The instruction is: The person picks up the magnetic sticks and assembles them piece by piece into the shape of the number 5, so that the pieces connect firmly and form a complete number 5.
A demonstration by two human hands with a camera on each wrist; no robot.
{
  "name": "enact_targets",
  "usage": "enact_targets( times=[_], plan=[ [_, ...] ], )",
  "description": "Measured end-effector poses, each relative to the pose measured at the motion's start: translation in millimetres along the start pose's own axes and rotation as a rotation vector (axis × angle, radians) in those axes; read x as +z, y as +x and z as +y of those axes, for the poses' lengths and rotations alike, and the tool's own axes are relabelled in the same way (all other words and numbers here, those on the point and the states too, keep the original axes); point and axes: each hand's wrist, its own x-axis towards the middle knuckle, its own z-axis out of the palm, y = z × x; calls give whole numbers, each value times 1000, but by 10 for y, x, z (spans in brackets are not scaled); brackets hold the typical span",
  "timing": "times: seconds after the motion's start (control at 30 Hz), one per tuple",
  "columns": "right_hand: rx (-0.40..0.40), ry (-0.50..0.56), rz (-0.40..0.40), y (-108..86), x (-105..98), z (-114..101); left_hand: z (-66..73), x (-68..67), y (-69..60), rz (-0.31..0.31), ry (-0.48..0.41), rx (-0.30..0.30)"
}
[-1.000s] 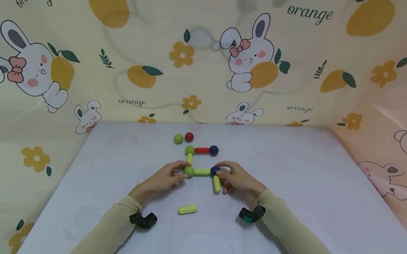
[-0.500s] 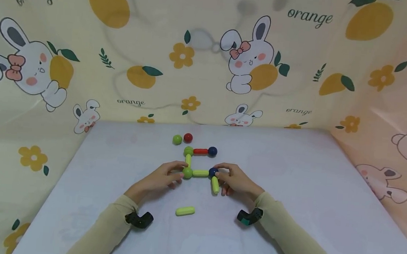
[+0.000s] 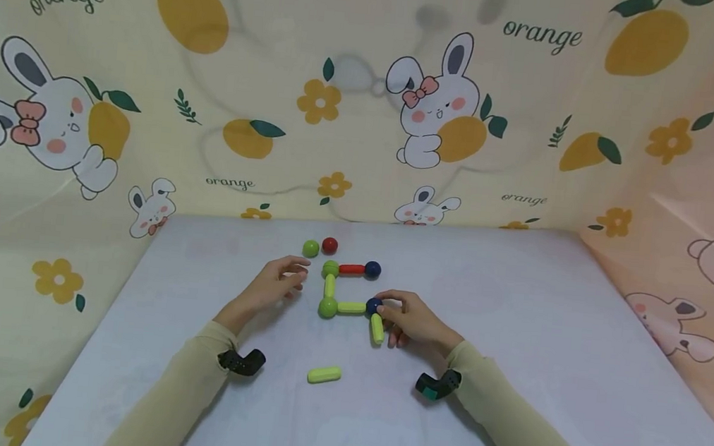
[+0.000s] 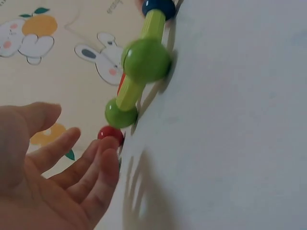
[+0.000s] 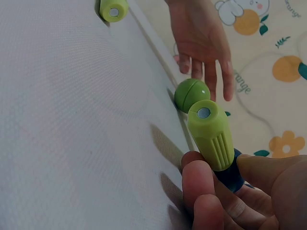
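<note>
My right hand [image 3: 415,320] pinches a dark blue ball [image 3: 373,305] at the near right corner of a joined chain of balls and sticks. From this ball a light green stick [image 5: 214,141] juts out, its free end showing a round metal disc. Another light green stick [image 3: 352,307] links it to a green ball [image 3: 328,307]. A third stick [image 3: 329,286] runs back to a second green ball [image 3: 330,269], then a red stick [image 3: 351,269] and another dark blue ball [image 3: 373,270]. Left of the chain, my left hand [image 3: 268,290] hovers with relaxed, spread fingers, holding nothing.
A loose green ball [image 3: 311,249] and a red ball [image 3: 329,245] lie behind the chain. One loose light green stick [image 3: 324,374] lies nearer me on the white table [image 3: 338,441]. A printed cloth [image 3: 351,144] rises at the table's back and sides.
My left hand has let go of the near green ball and moved back and left, toward the loose balls. My right hand keeps its hold on the dark blue ball.
</note>
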Motion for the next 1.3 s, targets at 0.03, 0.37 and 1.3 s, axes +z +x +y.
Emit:
enact_targets(
  times=[0.03,0.37,1.3],
  plan=[
    [0,-1,0,-1,3,-1,4,-14,31,26,-4,-10],
    [9,17,8,-29,7,-22,-15,-46,456,186,64,-77],
    [9,30,8,-12,1,-7,325,-66,29,54,250,102]
  ],
)
